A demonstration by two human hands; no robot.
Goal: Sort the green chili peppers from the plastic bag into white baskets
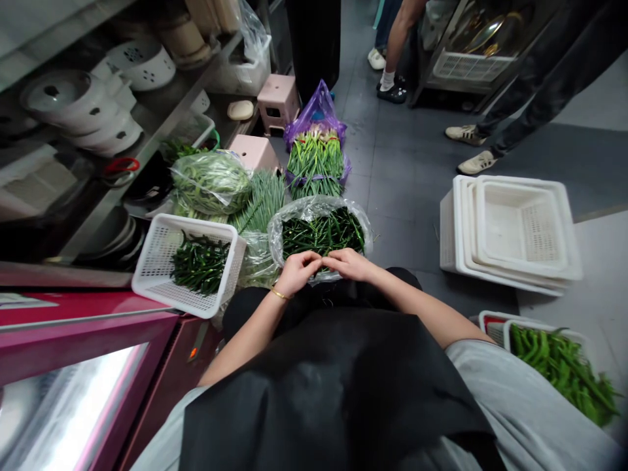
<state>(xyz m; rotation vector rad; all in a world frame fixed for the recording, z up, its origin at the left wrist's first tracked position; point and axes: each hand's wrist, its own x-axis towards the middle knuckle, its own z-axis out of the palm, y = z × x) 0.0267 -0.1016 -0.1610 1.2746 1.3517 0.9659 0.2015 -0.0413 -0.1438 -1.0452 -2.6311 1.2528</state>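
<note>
A clear plastic bag [369,239] with its mouth rolled back stands in front of me, full of slim dark green chili peppers [321,230]. Over its near edge my left hand [298,271] and my right hand [349,263] meet, thumbs and fingertips pinched together. Whatever sits between the fingers is too small and hidden to make out. To the left, a white perforated basket [156,261] is tilted and holds a heap of the same dark peppers [201,263].
Bundled green stalks [316,160] in a purple bag [321,104] lie beyond. Bagged greens [210,182] and pink stools [279,101] are at left, beside a shelf of pots. On the right are stacked white baskets [564,229], lighter green peppers [559,366] and two people's legs [534,98].
</note>
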